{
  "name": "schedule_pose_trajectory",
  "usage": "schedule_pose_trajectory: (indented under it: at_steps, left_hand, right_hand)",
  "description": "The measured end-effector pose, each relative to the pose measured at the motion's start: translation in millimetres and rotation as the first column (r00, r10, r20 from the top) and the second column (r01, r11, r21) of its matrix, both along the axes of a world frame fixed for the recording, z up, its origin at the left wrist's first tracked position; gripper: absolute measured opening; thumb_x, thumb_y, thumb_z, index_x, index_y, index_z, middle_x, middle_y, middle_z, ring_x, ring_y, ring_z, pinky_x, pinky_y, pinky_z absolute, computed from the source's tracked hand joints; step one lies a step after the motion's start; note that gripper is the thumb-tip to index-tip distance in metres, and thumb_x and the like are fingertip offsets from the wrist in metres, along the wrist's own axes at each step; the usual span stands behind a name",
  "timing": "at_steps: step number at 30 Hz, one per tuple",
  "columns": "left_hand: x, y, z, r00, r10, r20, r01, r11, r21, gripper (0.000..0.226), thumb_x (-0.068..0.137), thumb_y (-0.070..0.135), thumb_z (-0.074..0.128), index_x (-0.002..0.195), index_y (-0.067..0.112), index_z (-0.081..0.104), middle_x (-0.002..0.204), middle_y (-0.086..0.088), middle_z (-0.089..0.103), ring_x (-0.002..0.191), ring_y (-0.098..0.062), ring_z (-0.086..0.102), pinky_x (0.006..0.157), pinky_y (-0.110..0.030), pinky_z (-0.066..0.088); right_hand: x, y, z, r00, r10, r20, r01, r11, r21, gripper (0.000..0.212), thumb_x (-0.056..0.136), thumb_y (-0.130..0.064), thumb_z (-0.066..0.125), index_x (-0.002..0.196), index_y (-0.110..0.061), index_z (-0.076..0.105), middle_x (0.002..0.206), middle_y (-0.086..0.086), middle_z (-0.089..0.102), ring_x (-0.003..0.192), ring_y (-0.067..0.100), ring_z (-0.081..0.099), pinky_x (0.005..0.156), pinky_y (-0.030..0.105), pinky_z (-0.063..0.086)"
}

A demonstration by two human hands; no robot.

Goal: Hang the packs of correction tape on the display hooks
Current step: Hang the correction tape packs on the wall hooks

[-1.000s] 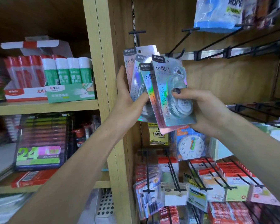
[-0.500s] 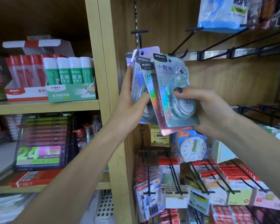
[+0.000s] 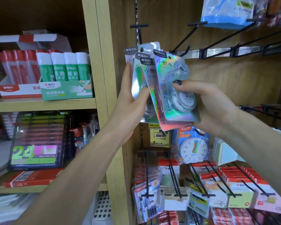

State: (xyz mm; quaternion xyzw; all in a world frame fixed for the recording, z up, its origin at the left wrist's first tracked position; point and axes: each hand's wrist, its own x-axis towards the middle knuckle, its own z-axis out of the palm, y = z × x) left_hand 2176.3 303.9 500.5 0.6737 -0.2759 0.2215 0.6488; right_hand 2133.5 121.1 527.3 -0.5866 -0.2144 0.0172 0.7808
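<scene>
A wooden shelf unit (image 3: 102, 78) fills the view, with boxed glue sticks (image 3: 66, 73) on its left shelf (image 3: 42, 103) and black display hooks (image 3: 183, 40) jutting from the back panel on the right. Both hands hold a fanned bunch of holographic packs of correction tape (image 3: 154, 82) just below and left of an empty hook. The left hand (image 3: 130, 101) cradles the rear packs between thumb and straight fingers, while the right hand (image 3: 208, 103) pinches the front pack (image 3: 172, 88), thumb on its blister.

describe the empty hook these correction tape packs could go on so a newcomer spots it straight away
On the wooden back panel, find the silver rail crossing it. The bare black hook juts from the rail's left end, just above the fanned correction tape packs; unlike hooks below, it carries nothing.
</scene>
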Motion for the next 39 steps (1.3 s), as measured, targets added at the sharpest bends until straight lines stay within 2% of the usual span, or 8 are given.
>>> schedule_pose_trajectory:
  at_steps: [2, 5, 13, 18, 24, 32, 36, 39]
  left_hand:
    - [-3, 2, 1, 1.000, 0.018, -0.013, -0.018, 0.999, -0.033, 0.074, 0.107, 0.030, 0.060, 0.161, 0.055, 0.015, 0.158, 0.024, 0.048, 0.142, -0.007, 0.054, 0.118, -0.044, 0.047]
    - [-8, 3, 5, 0.999, 0.033, -0.034, -0.034, 0.999, -0.028, 0.070, 0.105, 0.033, 0.059, 0.158, 0.059, 0.022, 0.157, 0.026, 0.048, 0.143, -0.009, 0.054, 0.117, -0.047, 0.047]
    - [-10, 3, 22, 0.992, 0.120, 0.029, -0.122, 0.991, 0.054, 0.060, 0.099, 0.040, 0.054, 0.157, 0.045, 0.039, 0.151, 0.020, 0.057, 0.141, -0.014, 0.056, 0.115, -0.049, 0.048]
    - [5, 2, 23, 0.992, 0.052, -0.118, -0.049, 0.998, 0.027, 0.047, 0.101, 0.042, 0.059, 0.147, 0.040, 0.051, 0.134, 0.008, 0.073, 0.125, -0.022, 0.069, 0.108, -0.053, 0.054]
    - [33, -14, 19, 0.953, -0.034, -0.300, 0.010, 0.997, -0.080, 0.049, 0.105, 0.037, 0.062, 0.150, 0.045, 0.043, 0.135, 0.009, 0.072, 0.122, -0.022, 0.071, 0.107, -0.051, 0.056]
    - [84, -28, 33, 0.861, -0.052, -0.506, -0.085, 0.966, -0.243, 0.042, 0.102, 0.042, 0.066, 0.138, 0.034, 0.045, 0.125, -0.010, 0.073, 0.101, -0.036, 0.078, 0.088, -0.060, 0.063]
    - [131, -28, 25, 0.847, -0.052, -0.529, -0.112, 0.955, -0.274, 0.054, 0.095, 0.047, 0.073, 0.142, 0.026, 0.058, 0.122, -0.012, 0.077, 0.094, -0.038, 0.080, 0.080, -0.068, 0.062]
    - [139, -29, 22, 0.845, -0.048, -0.533, -0.121, 0.953, -0.277, 0.053, 0.092, 0.049, 0.075, 0.136, 0.024, 0.063, 0.120, -0.011, 0.078, 0.096, -0.037, 0.080, 0.087, -0.065, 0.062]
  right_hand:
    - [5, 13, 2, 0.995, 0.079, 0.052, -0.081, 0.996, 0.037, 0.039, 0.096, -0.011, 0.050, 0.073, -0.014, 0.082, 0.071, 0.000, 0.078, 0.064, 0.009, 0.076, 0.070, 0.029, 0.064]
    - [1, 13, -9, 0.981, 0.162, 0.109, -0.170, 0.983, 0.069, 0.025, 0.082, -0.019, 0.059, 0.096, -0.012, 0.079, 0.096, 0.007, 0.079, 0.082, 0.020, 0.078, 0.072, 0.031, 0.064]
    - [5, 14, -4, 0.979, 0.127, 0.160, -0.149, 0.980, 0.134, 0.025, 0.096, -0.017, 0.051, 0.100, -0.009, 0.074, 0.094, 0.009, 0.079, 0.081, 0.021, 0.078, 0.075, 0.035, 0.065]
    - [18, 11, 3, 0.972, 0.186, 0.146, -0.191, 0.981, 0.021, 0.041, 0.098, -0.022, 0.047, 0.082, -0.013, 0.083, 0.093, 0.009, 0.078, 0.082, 0.019, 0.076, 0.078, 0.037, 0.061]
    - [49, 9, 3, 0.996, 0.088, 0.024, -0.088, 0.996, 0.028, 0.029, 0.096, -0.022, 0.055, 0.112, -0.007, 0.074, 0.110, 0.016, 0.075, 0.091, 0.026, 0.076, 0.082, 0.036, 0.064]
    - [100, 16, 25, 0.994, -0.075, -0.081, 0.075, 0.997, 0.000, 0.026, 0.096, -0.021, 0.063, 0.119, -0.011, 0.069, 0.099, 0.010, 0.078, 0.081, 0.024, 0.077, 0.079, 0.038, 0.066]
    - [122, 20, 30, 0.987, -0.113, -0.118, 0.112, 0.994, -0.017, 0.039, 0.093, -0.022, 0.067, 0.129, -0.006, 0.067, 0.115, 0.013, 0.075, 0.101, 0.029, 0.072, 0.105, 0.046, 0.056]
    - [125, 19, 25, 0.988, -0.093, -0.119, 0.090, 0.995, -0.031, 0.030, 0.096, -0.022, 0.064, 0.123, -0.008, 0.068, 0.114, 0.014, 0.074, 0.095, 0.028, 0.073, 0.101, 0.047, 0.058]
